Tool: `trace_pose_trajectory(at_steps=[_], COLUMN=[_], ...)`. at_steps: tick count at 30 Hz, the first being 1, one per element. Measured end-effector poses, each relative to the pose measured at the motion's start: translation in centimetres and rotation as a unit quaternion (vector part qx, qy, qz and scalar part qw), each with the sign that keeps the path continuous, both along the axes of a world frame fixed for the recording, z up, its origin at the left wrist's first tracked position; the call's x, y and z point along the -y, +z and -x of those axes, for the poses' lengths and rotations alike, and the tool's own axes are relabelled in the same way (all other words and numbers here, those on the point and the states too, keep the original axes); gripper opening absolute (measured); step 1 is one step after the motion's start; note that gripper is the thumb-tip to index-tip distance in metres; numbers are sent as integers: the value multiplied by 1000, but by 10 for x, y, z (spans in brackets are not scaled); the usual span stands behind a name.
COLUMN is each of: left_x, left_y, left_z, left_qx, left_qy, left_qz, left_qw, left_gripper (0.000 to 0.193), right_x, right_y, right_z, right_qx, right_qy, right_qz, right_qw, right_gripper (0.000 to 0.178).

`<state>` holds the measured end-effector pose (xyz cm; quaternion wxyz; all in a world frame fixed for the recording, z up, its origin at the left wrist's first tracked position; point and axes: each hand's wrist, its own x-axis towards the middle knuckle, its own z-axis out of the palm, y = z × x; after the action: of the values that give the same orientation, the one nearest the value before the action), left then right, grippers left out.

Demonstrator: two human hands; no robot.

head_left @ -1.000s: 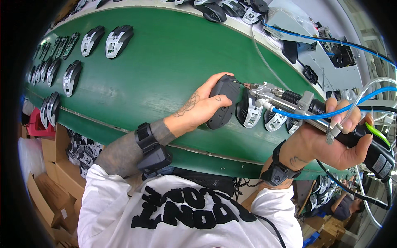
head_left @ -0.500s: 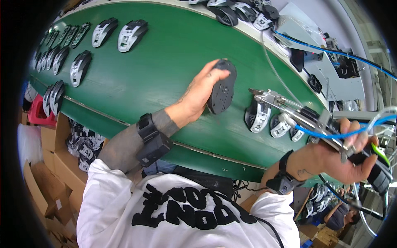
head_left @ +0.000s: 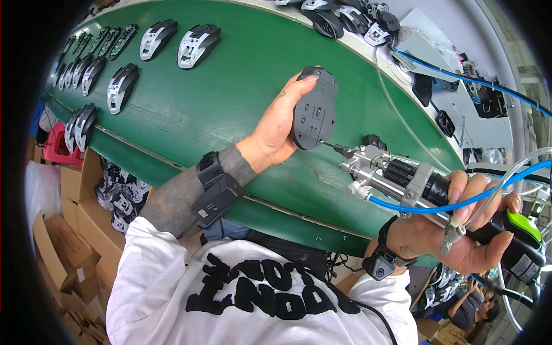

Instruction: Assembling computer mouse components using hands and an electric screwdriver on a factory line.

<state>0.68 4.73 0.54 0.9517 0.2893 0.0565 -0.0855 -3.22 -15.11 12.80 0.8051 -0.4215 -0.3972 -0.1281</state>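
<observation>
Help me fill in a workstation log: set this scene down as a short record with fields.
Left hand: holds a black computer mouse, underside toward the camera
Right hand: grips a driver tool with a blue hose
Driver tip: at the mouse's lower end; exact contact too small to tell
Surface: green work surface
Upper left: white-and-black mouse shells, green circuit boards
Lower left: cardboard boxes
Wrists: a black strapped device on each

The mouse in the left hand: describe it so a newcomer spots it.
Start from the long green work surface. Above its middle, the left hand holds a dark mouse, with a driver tool pointing at its lower end. Unlike the silver-and-black mice at upper left, it is held up, showing a dark underside with small holes.
</observation>
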Motion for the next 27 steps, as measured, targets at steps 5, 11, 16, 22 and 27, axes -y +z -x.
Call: trace_pose_trajectory(at_steps=[5,11,16,22,27], left_x=[3,6,3,13,18], left_y=[4,-7,-10,-13,-11], left_z=[8,0,2,3,7], left_qx=[-17,-11,-50,-34,-21], left_qy=[2,32,5,-10,-11], left_qz=[21,-46,-84,-68,-58], left_qw=[1000,998,995,997,998], left_gripper=[36,43,46,43,42], right_x=[-4,-18,5,-6,-11], right_y=[-1,8,24,9,3], right_z=[-1,6,16,10,10], right_qx=[6,-56,-49,-22,-33], right_qy=[24,-107,-53,-19,-25], right_qz=[31,-9,-23,-16,-6], right_qw=[999,993,997,999,999], right_gripper=[38,35,33,43,41])
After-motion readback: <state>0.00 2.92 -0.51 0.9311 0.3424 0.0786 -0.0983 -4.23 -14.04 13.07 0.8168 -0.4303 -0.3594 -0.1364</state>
